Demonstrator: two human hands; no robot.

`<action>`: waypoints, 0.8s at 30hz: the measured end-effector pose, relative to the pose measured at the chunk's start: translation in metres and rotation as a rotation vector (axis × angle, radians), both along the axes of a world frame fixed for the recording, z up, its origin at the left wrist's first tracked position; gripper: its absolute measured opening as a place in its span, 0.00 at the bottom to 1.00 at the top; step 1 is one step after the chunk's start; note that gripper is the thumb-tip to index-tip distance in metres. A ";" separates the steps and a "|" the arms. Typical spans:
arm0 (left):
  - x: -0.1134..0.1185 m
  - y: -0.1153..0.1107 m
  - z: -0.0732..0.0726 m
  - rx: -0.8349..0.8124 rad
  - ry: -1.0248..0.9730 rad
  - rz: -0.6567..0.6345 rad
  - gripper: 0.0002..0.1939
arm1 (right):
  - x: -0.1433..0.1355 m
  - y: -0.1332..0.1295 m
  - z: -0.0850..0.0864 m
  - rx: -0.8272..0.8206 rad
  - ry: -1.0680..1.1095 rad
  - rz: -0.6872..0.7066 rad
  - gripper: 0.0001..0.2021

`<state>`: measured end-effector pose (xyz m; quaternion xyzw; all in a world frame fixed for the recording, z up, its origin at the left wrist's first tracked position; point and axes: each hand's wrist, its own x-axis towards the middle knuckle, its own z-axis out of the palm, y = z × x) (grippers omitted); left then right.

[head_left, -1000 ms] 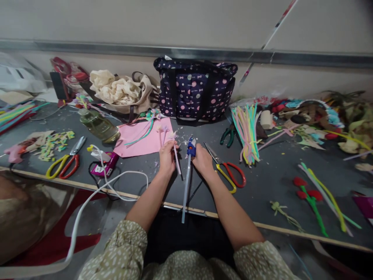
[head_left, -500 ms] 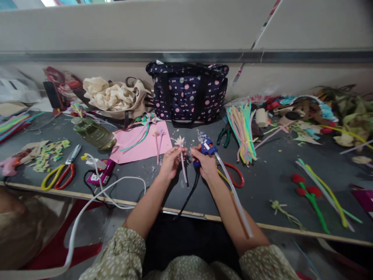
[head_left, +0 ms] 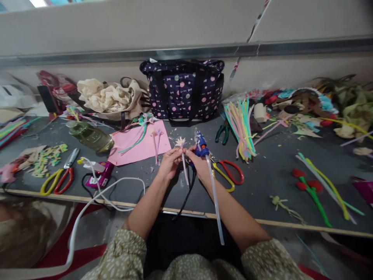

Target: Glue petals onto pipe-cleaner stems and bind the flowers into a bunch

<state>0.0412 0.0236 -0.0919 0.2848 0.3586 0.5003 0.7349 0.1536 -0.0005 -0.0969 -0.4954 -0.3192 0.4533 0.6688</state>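
Observation:
Between the thumb and fingers of my left hand point(head_left: 170, 163) is a pale pink pipe-cleaner flower point(head_left: 185, 171), its spiky cream-and-lilac head up and its stem pointing down toward me. My right hand point(head_left: 199, 161) is closed around a blue hot glue gun point(head_left: 201, 146), and a long clear glue stick point(head_left: 215, 198) sticks out of its back toward me. The right thumb and fingertips touch the flower just below its head, beside the left fingertips. Whatever lies between those fingertips is too small to make out.
Red-and-yellow scissors point(head_left: 229, 175) and green-handled pliers point(head_left: 223, 133) lie to the right, near a bundle of pipe cleaners point(head_left: 240, 130). Pink paper point(head_left: 125, 149), a bottle point(head_left: 90, 136), more scissors point(head_left: 62, 175) and a white cable point(head_left: 116, 182) are leftward. A patterned bag point(head_left: 185, 91) stands behind.
My right hand has moved left, and its fingertips now meet the flower. The glue gun has turned, with its glue stick swinging left. The left hand keeps its hold.

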 end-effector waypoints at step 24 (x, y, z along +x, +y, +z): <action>0.000 0.000 0.000 -0.048 -0.063 -0.075 0.10 | 0.009 -0.011 0.015 0.153 -0.250 0.055 0.10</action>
